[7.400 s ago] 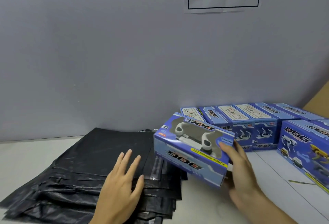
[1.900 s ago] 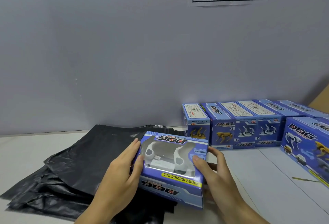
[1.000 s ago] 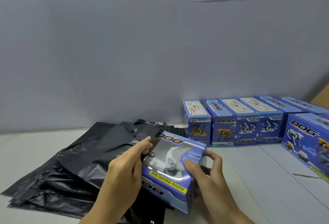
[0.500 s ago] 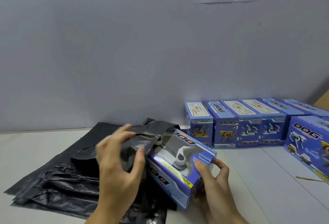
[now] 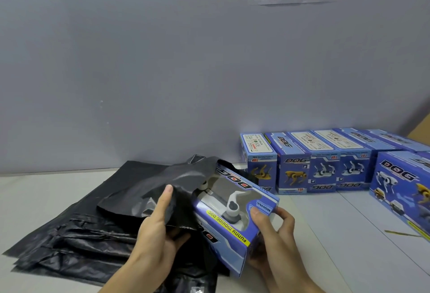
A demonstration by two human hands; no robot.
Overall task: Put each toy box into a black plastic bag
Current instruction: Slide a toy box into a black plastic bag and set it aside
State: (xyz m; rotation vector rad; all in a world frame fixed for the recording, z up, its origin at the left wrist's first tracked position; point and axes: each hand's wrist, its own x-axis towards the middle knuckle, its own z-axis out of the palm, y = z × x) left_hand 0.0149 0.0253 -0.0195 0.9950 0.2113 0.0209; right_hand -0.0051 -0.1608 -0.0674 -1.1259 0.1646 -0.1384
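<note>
A blue toy box (image 5: pixel 235 217) with a clear window showing a white toy dog lies tilted at the front of the table. My right hand (image 5: pixel 273 239) grips its right end, thumb on top. The box's left end sits inside the mouth of a black plastic bag (image 5: pixel 162 188). My left hand (image 5: pixel 160 229) pinches the bag's upper edge and holds it open over the box. Beneath lies a stack of flat black bags (image 5: pixel 69 234).
Several more blue toy boxes (image 5: pixel 309 162) stand in a row against the grey wall at the right, and a larger one (image 5: pixel 402 183) lies nearer at the far right. A thin yellow stick (image 5: pixel 400 233) lies on the white table (image 5: pixel 337 234).
My right hand has pushed the box left into the bag's mouth. My left hand has lifted the top bag's edge and drawn it over the box's left end.
</note>
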